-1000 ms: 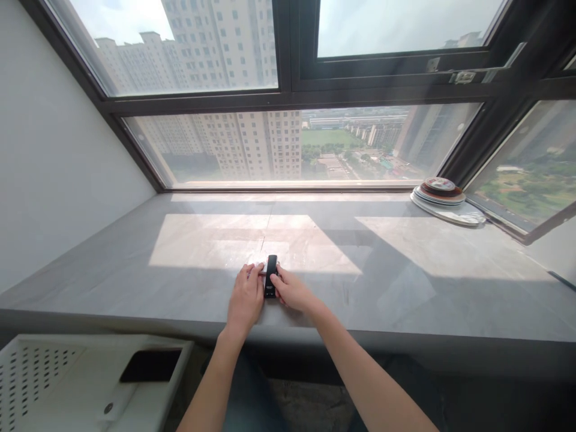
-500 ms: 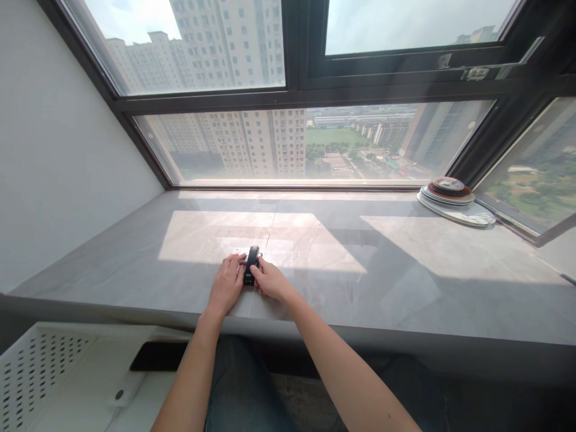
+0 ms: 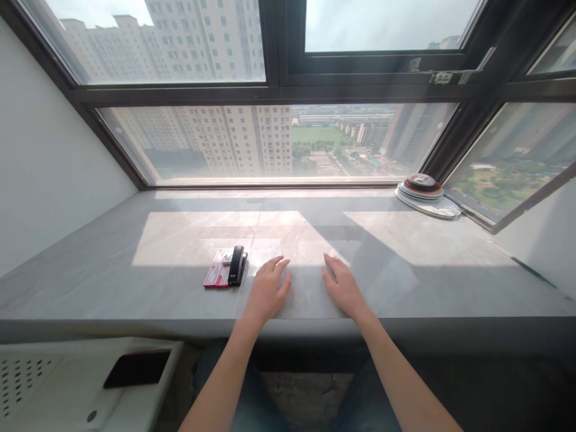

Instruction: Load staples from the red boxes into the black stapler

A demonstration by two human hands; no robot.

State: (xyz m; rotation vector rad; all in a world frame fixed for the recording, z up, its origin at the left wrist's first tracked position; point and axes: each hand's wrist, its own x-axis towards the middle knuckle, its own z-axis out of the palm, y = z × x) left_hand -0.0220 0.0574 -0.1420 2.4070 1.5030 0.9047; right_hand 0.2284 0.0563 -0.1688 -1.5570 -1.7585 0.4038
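Note:
A black stapler (image 3: 236,266) lies lengthwise on the grey stone sill (image 3: 180,300), left of both hands. Beside and partly under it are small red-and-white boxes (image 3: 218,275), perhaps of staples; their print is too small to read. My left hand (image 3: 269,288) rests over the sill just right of the stapler, fingers apart and holding nothing. Further right, my right hand (image 3: 342,285) is also open, its fingers pointing forward and nothing in them. A stretch of sill separates the two hands.
Stacked plates or lids (image 3: 425,195) stand in the far right corner by the window (image 3: 279,144). Below the sill at left is a white perforated surface (image 3: 67,360) with a black phone-like slab (image 3: 137,368) on it. A thin dark object (image 3: 534,272) lies at the right edge.
Both hands have let go of the stapler and moved right, spreading apart. The stapler and the red-and-white boxes now show uncovered. The camera view has turned slightly right.

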